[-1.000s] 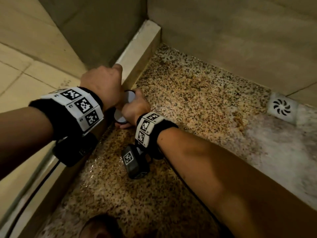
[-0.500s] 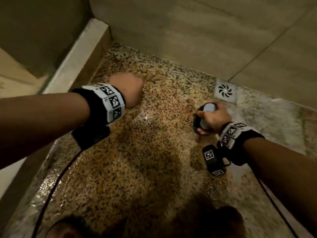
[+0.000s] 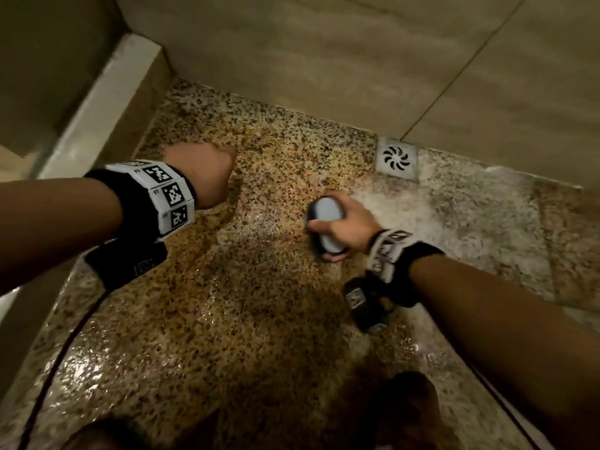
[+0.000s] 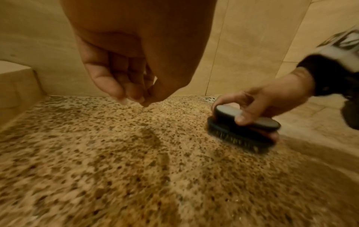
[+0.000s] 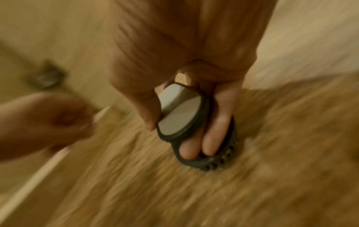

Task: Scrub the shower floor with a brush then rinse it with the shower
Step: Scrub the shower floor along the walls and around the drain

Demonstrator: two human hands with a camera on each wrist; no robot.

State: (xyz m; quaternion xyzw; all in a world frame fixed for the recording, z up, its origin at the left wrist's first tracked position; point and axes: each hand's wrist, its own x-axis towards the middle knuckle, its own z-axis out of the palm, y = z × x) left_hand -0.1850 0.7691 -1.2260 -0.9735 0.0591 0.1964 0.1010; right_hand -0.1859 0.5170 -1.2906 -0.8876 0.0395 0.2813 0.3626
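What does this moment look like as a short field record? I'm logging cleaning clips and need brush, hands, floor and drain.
brush: black-bristled, pale grey handle top, bristles down on the floor
right hand: grips the brush handle
left hand: fingers curled, holds nothing, above the floor
floor: speckled stone, wet and glossy
drain: square grate at the wall, beyond the brush

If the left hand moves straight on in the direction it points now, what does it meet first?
Probably the shower floor. The left hand hangs just above it, curled fingertips pointing down, with nothing between; the gap is hard to judge. The brush sits off to the side.
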